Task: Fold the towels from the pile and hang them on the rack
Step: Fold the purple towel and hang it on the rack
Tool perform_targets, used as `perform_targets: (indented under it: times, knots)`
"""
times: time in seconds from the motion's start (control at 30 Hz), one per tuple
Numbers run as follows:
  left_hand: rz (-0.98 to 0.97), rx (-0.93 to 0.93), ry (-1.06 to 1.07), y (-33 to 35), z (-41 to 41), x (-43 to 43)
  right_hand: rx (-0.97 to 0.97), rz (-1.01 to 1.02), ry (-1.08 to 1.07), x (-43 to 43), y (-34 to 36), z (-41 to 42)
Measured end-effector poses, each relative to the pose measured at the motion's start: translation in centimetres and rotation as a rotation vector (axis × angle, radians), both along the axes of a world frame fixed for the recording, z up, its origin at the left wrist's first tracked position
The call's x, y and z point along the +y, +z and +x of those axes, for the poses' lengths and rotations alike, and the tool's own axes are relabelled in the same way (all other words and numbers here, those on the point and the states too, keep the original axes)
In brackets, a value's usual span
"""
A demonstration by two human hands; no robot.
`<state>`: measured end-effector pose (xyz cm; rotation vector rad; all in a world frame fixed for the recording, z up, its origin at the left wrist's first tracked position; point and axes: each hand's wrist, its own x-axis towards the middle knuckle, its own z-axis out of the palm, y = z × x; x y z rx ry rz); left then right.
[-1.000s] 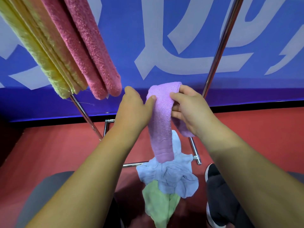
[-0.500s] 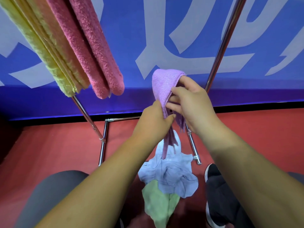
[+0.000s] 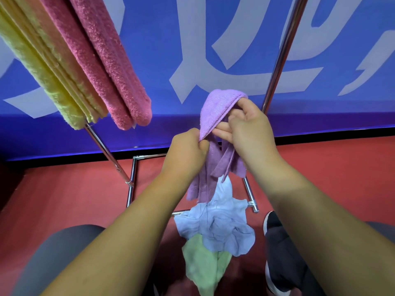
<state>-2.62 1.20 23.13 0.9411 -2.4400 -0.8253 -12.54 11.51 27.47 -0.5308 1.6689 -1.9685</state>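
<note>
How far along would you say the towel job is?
Done: the yellow towel and pink towels hang folded on the rack. In hand: the left hand and right hand hold the purple towel, mid-fold. Left: the blue towel and green towel, crumpled on the floor.

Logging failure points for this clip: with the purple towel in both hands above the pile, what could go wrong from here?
1. The left hand and right hand hold the purple towel only by finger pinches, and its loose ends hang uneven, so the fold may come out crooked.
2. If it slips, it would likely land on the light blue towel below, undoing the fold.
</note>
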Motion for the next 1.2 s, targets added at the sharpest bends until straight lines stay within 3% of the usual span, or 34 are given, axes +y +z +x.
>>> perform_targets:
  times: [0.13,0.27,0.5,0.8,0.97,1.2]
  knots:
    - [0.013,-0.051,-0.054,0.4,0.1,0.0,0.019,0.008,-0.010,0.0,-0.4,-0.2]
    - [0.026,-0.092,-0.141,0.5,0.3,-0.3,0.180,0.107,-0.033,0.1,-0.6,-0.4]
    - [0.182,0.102,-0.140,0.5,0.7,-1.1,0.197,0.113,-0.085,0.2,-0.5,-1.2]
    - [-0.198,0.227,-0.045,0.2,0.6,-0.2,0.100,-0.074,-0.059,0.1,-0.1,-0.9]
    - [-0.257,0.273,-0.029,-0.4,0.2,-0.4,0.109,-0.097,-0.062,0.2,0.3,-0.4]
    - [-0.218,0.306,-0.088,-0.5,-0.1,0.6,0.353,0.095,-0.194,0.2,0.3,-0.6]
